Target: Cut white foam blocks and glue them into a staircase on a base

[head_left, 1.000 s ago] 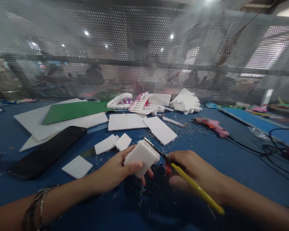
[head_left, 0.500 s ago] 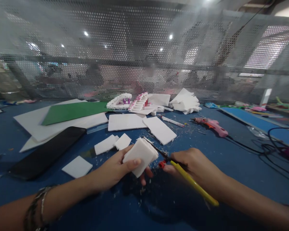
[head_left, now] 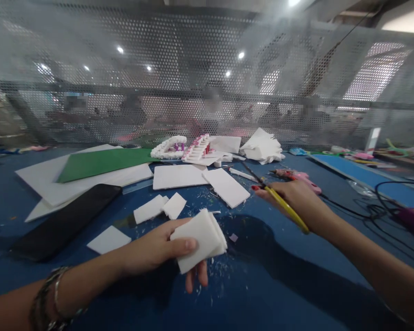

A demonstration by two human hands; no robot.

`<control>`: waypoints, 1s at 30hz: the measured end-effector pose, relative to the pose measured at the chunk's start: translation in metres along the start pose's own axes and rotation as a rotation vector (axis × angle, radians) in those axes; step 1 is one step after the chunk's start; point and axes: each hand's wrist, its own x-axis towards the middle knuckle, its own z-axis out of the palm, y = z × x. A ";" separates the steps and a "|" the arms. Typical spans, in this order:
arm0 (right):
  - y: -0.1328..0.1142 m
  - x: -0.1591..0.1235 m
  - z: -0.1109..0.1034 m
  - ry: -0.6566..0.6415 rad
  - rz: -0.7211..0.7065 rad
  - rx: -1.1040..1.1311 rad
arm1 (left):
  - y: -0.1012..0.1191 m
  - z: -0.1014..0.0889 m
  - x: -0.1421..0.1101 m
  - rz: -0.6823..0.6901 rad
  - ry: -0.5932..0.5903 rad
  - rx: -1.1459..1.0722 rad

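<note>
A small stack of white foam rectangles (head_left: 197,238) is pinched in my left hand (head_left: 160,246), thumb on the front face and fingers behind. Its layers fan slightly apart on the right side. My right hand (head_left: 298,200) grips scissors (head_left: 286,209) with yellow and red handles, raised over the table to the right of the stack. Their dark blades point up and left, apart from the foam. Loose white foam pieces (head_left: 148,209) lie just beyond my left hand, with a square one (head_left: 109,240) beside my forearm.
Two larger white boards (head_left: 227,187) lie mid-table among scraps. Behind them stand a white and pink stepped model (head_left: 197,149) and crumpled white sheets (head_left: 262,146). A pink glue gun (head_left: 308,181) with its cord is at right; a black case (head_left: 69,220) and green sheet (head_left: 106,163) at left.
The scissors in my right hand have moved up and right, away from the foam stack. My left hand has lowered a little with the stack still held.
</note>
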 end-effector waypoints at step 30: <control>-0.115 0.066 0.032 -0.145 -0.839 0.051 | 0.032 -0.073 -0.014 0.042 0.841 0.514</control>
